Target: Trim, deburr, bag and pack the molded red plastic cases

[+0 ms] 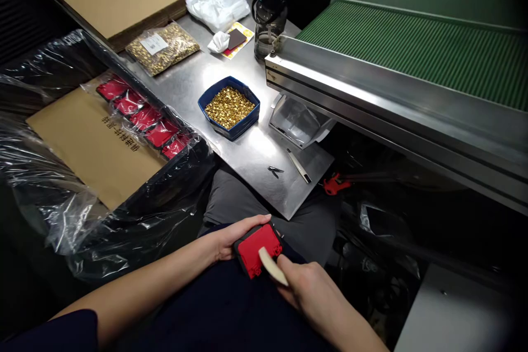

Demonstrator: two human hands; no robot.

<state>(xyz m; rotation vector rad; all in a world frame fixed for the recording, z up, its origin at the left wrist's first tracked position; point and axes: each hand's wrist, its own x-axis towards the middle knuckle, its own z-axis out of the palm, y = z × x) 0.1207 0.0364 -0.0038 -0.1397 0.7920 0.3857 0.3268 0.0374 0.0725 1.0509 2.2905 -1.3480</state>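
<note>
My left hand (231,239) is closed around the edge of a red and black rectangular plastic part (258,245), held above my lap. Thin metal pins stick out at its upper right edge. In my right hand (307,283) is a curved cream-coloured strip-like tool (271,265), its tip over the red face of the part; whether it touches I cannot tell. On the metal table beyond lies a blue tray (235,133) filled with small brass-coloured pieces (229,107). Near the table's corner are small black tweezers-like pieces (275,171) and a white utility knife (298,165).
At left, a plastic-lined box (181,173) holds cardboard (94,140) and bagged red parts (144,117). A bag of brass pieces (165,49), white plastic bag (218,3) and bottle (270,16) stand farther back. A green conveyor (412,49) overhangs the right side.
</note>
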